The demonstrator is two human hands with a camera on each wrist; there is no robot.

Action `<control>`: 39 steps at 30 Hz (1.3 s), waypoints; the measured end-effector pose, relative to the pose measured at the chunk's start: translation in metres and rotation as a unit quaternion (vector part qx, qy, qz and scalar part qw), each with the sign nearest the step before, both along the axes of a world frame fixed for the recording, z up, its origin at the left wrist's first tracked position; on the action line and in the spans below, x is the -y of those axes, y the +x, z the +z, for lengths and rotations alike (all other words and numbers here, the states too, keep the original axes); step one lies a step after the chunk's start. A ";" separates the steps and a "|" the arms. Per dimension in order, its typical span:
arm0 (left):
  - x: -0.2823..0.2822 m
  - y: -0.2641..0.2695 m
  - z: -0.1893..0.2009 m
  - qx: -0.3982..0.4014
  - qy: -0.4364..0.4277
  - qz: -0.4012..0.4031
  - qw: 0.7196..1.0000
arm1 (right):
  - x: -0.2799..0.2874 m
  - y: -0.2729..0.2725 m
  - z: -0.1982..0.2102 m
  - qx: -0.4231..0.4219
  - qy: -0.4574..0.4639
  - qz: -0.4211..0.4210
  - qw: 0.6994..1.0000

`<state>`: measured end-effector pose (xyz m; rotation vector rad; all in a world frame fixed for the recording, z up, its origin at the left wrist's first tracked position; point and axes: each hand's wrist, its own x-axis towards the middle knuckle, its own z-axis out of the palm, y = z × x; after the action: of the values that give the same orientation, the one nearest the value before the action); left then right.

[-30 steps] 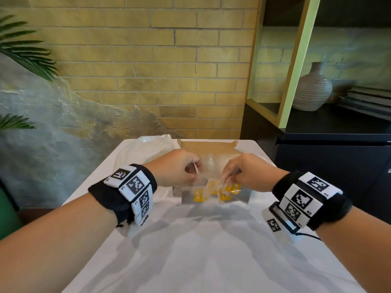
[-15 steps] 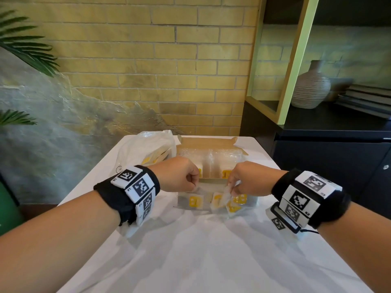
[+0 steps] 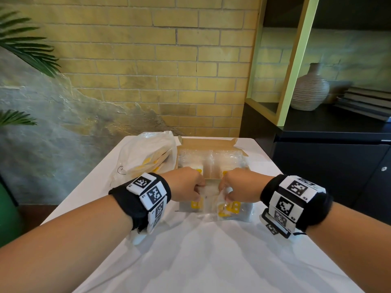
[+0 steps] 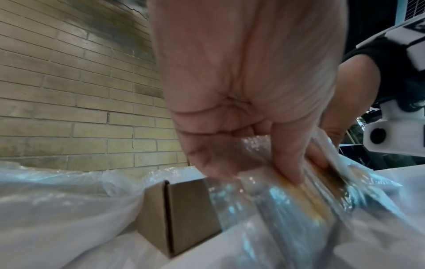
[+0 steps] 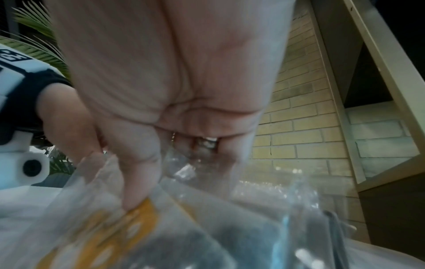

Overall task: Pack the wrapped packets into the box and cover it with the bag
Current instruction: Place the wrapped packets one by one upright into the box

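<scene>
An open cardboard box [image 3: 208, 142] stands at the table's far middle, with bubble-wrapped packets [image 3: 190, 161] bearing yellow labels inside. A clear plastic bag [image 3: 232, 210] with yellow print hangs over the box's near wall onto the table. My left hand [image 3: 197, 188] and right hand [image 3: 225, 190] sit close together at the near rim, each pinching the bag's film. In the left wrist view the left hand [image 4: 287, 163] grips the bag [image 4: 299, 209] beside the box corner [image 4: 184, 209]. In the right wrist view the right hand's thumb presses the film [image 5: 207, 227].
A white plastic bag [image 3: 146, 153] holding more yellow-labelled packets lies just left of the box. The white table [image 3: 201, 261] stretches toward me. A dark cabinet [image 3: 330, 166] with a vase stands at the right, and a brick wall rises behind.
Both hands have come down and toward me with the bag's edge, from above the box's opening to its near rim, and now sit closer together.
</scene>
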<state>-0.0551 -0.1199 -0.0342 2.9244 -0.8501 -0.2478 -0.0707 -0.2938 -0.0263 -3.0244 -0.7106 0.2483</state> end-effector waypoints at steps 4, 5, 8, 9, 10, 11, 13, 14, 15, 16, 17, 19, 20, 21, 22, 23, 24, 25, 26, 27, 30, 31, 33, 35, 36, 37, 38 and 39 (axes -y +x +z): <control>-0.008 0.001 0.007 0.016 -0.059 0.027 0.998 | 0.006 0.003 0.007 0.043 0.044 -0.010 0.998; -0.011 0.003 0.010 0.018 -0.083 0.039 0.996 | 0.009 0.006 0.009 0.054 0.070 -0.018 0.996; -0.019 0.007 0.015 0.022 -0.170 0.073 0.982 | 0.018 0.011 0.016 0.064 0.181 -0.062 0.979; -0.021 0.007 0.015 0.024 -0.199 0.081 0.976 | 0.020 0.011 0.018 0.055 0.217 -0.075 0.972; -0.022 0.008 0.015 0.026 -0.221 0.085 0.971 | 0.021 0.011 0.019 0.045 0.246 -0.083 0.965; -0.023 0.008 0.014 0.025 -0.236 0.088 0.967 | 0.023 0.012 0.020 0.037 0.264 -0.088 0.960; -0.023 0.008 0.013 0.016 -0.251 0.095 0.963 | 0.025 0.012 0.019 0.029 0.279 -0.092 0.955; -0.024 0.008 0.013 0.009 -0.258 0.100 0.961 | 0.026 0.012 0.019 0.026 0.286 -0.097 0.953; -0.024 0.008 0.013 0.001 -0.269 0.107 0.957 | 0.028 0.012 0.018 0.024 0.296 -0.101 0.949; -0.024 0.009 0.013 -0.005 -0.287 0.115 0.951 | 0.029 0.012 0.018 0.024 0.308 -0.108 0.945; -0.024 0.009 0.013 -0.010 -0.307 0.122 0.944 | 0.031 0.014 0.017 0.026 0.325 -0.116 0.938; -0.023 0.009 0.013 -0.015 -0.336 0.131 0.932 | 0.032 0.014 0.016 0.030 0.369 -0.136 0.919; -0.022 0.008 0.013 -0.019 -0.340 0.131 0.931 | 0.031 0.012 0.016 0.034 0.388 -0.139 0.910; -0.020 0.008 0.013 -0.023 -0.335 0.127 0.933 | 0.030 0.012 0.016 0.040 0.405 -0.137 0.903; -0.018 0.007 0.013 -0.028 -0.324 0.123 0.938 | 0.028 0.011 0.016 0.044 0.417 -0.133 0.898; -0.015 0.006 0.014 -0.030 -0.308 0.120 0.943 | 0.026 0.011 0.016 0.048 0.426 -0.129 0.894; -0.011 0.005 0.014 -0.031 -0.294 0.116 0.948 | 0.024 0.011 0.017 0.049 0.434 -0.126 0.891; -0.008 0.004 0.014 -0.032 -0.283 0.113 0.952 | 0.021 0.011 0.018 0.048 0.445 -0.124 0.886; -0.004 0.003 0.014 -0.035 -0.275 0.111 0.954 | 0.019 0.012 0.019 0.045 0.457 -0.122 0.880; -0.001 0.003 0.013 -0.035 -0.272 0.111 0.955 | 0.017 0.013 0.019 0.045 0.468 -0.119 0.875; 0.006 0.002 0.011 -0.041 -0.283 0.118 0.951 | 0.013 0.014 0.017 0.047 0.495 -0.107 0.861; 0.007 0.003 0.010 -0.044 -0.291 0.119 0.948 | 0.012 0.013 0.016 0.048 0.503 -0.105 0.856; 0.009 0.004 0.009 -0.042 -0.303 0.122 0.944 | 0.011 0.014 0.014 0.055 0.528 -0.108 0.841; 0.008 0.005 0.008 -0.044 -0.321 0.126 0.938 | 0.013 0.015 0.013 0.062 0.557 -0.120 0.819; 0.007 0.006 0.008 -0.048 -0.329 0.132 0.934 | 0.014 0.015 0.012 0.067 0.566 -0.126 0.812; 0.006 0.007 0.007 -0.049 -0.335 0.139 0.931 | 0.015 0.015 0.012 0.074 0.570 -0.135 0.807; 0.004 0.009 0.006 -0.051 -0.342 0.151 0.926 | 0.017 0.016 0.012 0.080 0.573 -0.145 0.803; 0.003 0.010 0.005 -0.052 -0.354 0.164 0.919 | 0.019 0.017 0.012 0.086 0.576 -0.159 0.797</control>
<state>-0.0448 -0.1226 -0.0293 2.2834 -0.3146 -0.0473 -0.0540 -0.3125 -0.0143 -1.9071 -0.1754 -0.3604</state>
